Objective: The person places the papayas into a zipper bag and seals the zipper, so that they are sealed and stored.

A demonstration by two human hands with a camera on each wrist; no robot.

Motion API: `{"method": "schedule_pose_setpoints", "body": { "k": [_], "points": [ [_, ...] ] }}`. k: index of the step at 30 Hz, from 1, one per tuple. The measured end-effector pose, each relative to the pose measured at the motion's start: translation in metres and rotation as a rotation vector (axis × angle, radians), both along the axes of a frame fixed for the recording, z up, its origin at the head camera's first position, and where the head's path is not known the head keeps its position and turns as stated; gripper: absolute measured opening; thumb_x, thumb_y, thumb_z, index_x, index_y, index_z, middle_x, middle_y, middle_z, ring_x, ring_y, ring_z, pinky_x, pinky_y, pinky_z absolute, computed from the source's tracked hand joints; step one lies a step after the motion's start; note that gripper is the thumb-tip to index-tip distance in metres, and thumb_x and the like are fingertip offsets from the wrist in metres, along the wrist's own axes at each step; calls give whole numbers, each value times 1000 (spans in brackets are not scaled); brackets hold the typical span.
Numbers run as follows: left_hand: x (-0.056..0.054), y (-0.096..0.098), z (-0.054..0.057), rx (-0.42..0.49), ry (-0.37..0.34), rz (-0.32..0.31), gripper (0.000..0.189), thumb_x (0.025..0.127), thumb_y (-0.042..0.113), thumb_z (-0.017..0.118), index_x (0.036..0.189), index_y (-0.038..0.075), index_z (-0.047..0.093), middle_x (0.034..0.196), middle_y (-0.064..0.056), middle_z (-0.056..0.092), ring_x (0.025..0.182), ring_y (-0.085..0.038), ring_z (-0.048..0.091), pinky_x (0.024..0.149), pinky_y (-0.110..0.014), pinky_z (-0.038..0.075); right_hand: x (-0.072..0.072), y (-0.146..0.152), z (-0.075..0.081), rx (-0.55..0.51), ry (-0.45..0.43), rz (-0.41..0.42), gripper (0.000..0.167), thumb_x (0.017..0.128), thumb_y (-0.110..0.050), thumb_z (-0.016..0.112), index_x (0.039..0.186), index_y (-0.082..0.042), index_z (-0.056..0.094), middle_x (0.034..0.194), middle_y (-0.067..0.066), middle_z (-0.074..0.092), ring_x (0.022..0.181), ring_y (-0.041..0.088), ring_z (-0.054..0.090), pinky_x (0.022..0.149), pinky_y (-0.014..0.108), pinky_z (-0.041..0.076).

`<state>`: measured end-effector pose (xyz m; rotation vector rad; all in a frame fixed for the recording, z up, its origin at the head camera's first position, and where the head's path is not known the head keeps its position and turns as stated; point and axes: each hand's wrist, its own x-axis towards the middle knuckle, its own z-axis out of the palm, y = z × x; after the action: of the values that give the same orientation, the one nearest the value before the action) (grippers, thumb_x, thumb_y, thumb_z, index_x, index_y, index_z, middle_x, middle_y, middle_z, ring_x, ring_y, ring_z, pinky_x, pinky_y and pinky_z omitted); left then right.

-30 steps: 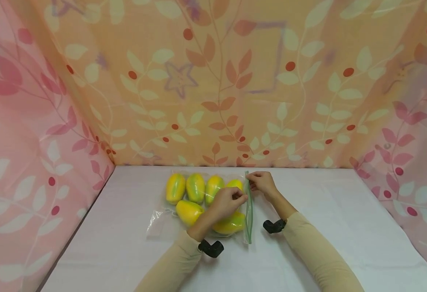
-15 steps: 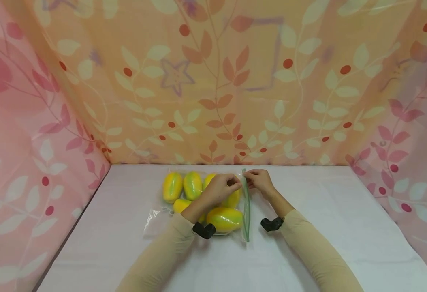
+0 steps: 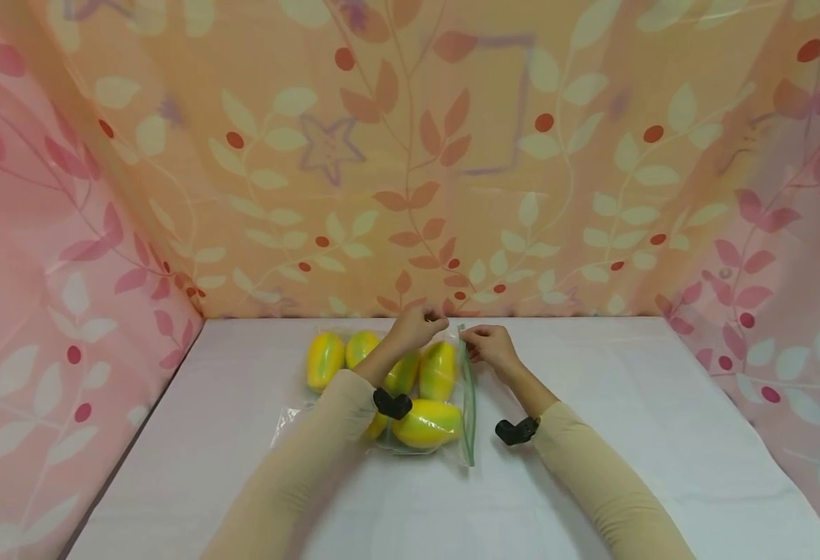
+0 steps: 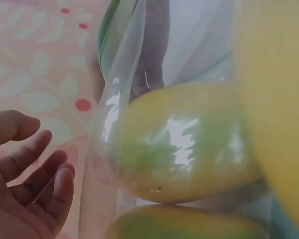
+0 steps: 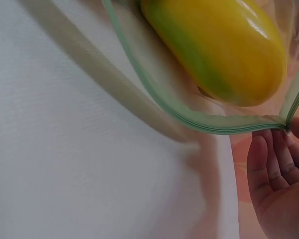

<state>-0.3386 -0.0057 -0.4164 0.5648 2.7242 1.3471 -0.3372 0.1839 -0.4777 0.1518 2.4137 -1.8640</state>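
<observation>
A clear zip-lock bag (image 3: 285, 424) lies on the white table with several yellow-and-green, mango-like fruits (image 3: 438, 372) inside. Along its right side runs a green zip strip (image 3: 469, 412). My right hand (image 3: 492, 348) pinches the far end of that strip; in the right wrist view the thumb and fingertips of the right hand (image 5: 284, 184) meet at the strip's corner, and the mouth gapes. Over the bag's far edge is my left hand (image 3: 417, 327). In the left wrist view, the left hand (image 4: 35, 174) has loosely bent fingers with nothing between them, beside the plastic. My left forearm hides some fruits.
A patterned orange curtain (image 3: 382, 194) stands right behind the table's far edge. Pink curtains (image 3: 25, 350) close in both sides. White tabletop (image 3: 592, 389) extends to the right of the bag and in front of it. Each wrist carries a black camera mount (image 3: 516, 430).
My left hand has moved away from me, from above the fruits to the bag's far edge. The right hand stays at the strip's far end. The head view has shifted slightly.
</observation>
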Motion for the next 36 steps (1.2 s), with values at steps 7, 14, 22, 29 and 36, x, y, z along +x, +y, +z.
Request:
{"method": "schedule_pose_setpoints", "body": {
  "k": [7, 14, 22, 29, 36],
  "points": [
    [-23, 8, 6, 62, -152, 18, 18, 94, 21, 64, 99, 4, 69, 95, -7, 65, 89, -21, 55, 83, -32, 49, 1, -3, 0, -28, 21, 2, 32, 92, -21, 67, 106, 7, 68, 67, -1, 60, 53, 11, 55, 54, 22, 52],
    [-32, 15, 8, 140, -212, 54, 23, 95, 20, 62, 110, 4, 68, 114, -14, 67, 107, -27, 59, 99, -40, 47, -1, -4, 0, -33, 45, -1, 30, 92, -21, 66, 104, 7, 69, 67, -1, 60, 54, 11, 55, 54, 22, 52],
    [-33, 31, 5, 167, -267, 55, 26, 97, 14, 57, 116, -3, 62, 120, -17, 62, 111, -30, 55, 101, -42, 45, 0, -1, -2, -40, 68, -4, 31, 94, -19, 65, 106, 9, 67, 66, -2, 59, 54, 10, 54, 52, 21, 51],
    [-36, 30, -2, 85, -272, 20, 20, 95, 7, 56, 109, -4, 66, 112, -16, 65, 101, -25, 56, 91, -35, 46, 0, -4, 1, -57, 78, -2, 30, 94, -18, 65, 107, 9, 66, 67, -3, 60, 55, 10, 54, 53, 21, 51],
    [-35, 26, -6, -29, -276, -43, 24, 97, 10, 54, 102, -5, 72, 112, -17, 68, 98, -25, 61, 91, -33, 51, 3, -3, 4, -51, 66, -5, 29, 94, -16, 63, 108, 9, 66, 69, -2, 61, 56, 11, 54, 53, 21, 50]
  ]
}}
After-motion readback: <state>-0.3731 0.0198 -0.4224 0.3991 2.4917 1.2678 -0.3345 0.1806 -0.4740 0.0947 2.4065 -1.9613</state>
